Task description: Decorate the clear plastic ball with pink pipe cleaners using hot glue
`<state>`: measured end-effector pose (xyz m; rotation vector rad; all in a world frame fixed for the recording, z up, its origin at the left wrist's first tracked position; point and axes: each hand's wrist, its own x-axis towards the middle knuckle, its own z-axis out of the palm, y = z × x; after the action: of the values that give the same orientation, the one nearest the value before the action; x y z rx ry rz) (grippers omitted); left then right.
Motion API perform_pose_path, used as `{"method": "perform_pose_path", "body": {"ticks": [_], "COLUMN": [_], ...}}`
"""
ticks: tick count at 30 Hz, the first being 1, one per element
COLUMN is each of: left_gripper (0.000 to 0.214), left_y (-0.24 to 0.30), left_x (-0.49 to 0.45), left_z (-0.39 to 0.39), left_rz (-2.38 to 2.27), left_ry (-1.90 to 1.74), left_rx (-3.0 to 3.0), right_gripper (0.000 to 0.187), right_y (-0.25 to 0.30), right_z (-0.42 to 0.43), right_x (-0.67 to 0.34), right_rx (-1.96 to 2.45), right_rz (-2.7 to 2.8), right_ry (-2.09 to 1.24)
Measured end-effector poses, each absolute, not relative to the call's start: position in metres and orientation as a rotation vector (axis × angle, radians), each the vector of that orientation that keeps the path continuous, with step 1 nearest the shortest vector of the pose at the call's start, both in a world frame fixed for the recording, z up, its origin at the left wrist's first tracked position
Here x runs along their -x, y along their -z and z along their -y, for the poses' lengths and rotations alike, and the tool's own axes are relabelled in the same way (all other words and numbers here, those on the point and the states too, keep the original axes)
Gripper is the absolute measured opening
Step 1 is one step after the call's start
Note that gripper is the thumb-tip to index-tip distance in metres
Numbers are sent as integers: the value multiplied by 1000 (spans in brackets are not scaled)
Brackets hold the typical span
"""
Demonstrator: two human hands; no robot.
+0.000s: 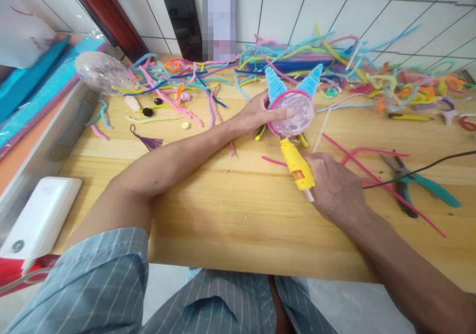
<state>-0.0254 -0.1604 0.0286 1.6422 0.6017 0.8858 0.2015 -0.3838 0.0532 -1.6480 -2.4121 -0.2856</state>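
My left hand (256, 110) is closed around a clear round plastic piece (297, 110) with a bright pink rim and two blue pipe-cleaner ears on its far side. The thumb lies across the clear face. In my right hand (334, 180) is a yellow hot glue gun (295, 163), with a glue stick poking out of its back end. Its nozzle points up at the near edge of the pink rim; whether it touches I cannot tell. Yellow-and-black handles (260, 132) show partly beneath the round piece.
Pliers with teal handles (420, 182) and pink pipe cleaners (383, 182) lie on the right, crossed by a black cord (427, 166). Piled pipe cleaners (293, 58) line the tiled wall. At left are a purple tassel (148, 139), black pompoms (148, 111) and a white power bank (40, 217).
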Motion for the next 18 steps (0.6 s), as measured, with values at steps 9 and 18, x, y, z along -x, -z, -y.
{"method": "perform_pose_path", "body": {"ticks": [9,18], "left_gripper": [88,88], "left_y": [-30,-32], "left_x": [24,25], "left_z": [163,164], "left_rz": [-597,-575], "left_ry": [-893,-902], "left_rx": [-1619,-1631], "right_gripper": [29,26], "right_y": [-53,-53], "right_z": [378,375], "right_x": [-200,-194], "right_rx": [1655,1652], "right_rz": [2418,2408], "right_ry": [249,259]}}
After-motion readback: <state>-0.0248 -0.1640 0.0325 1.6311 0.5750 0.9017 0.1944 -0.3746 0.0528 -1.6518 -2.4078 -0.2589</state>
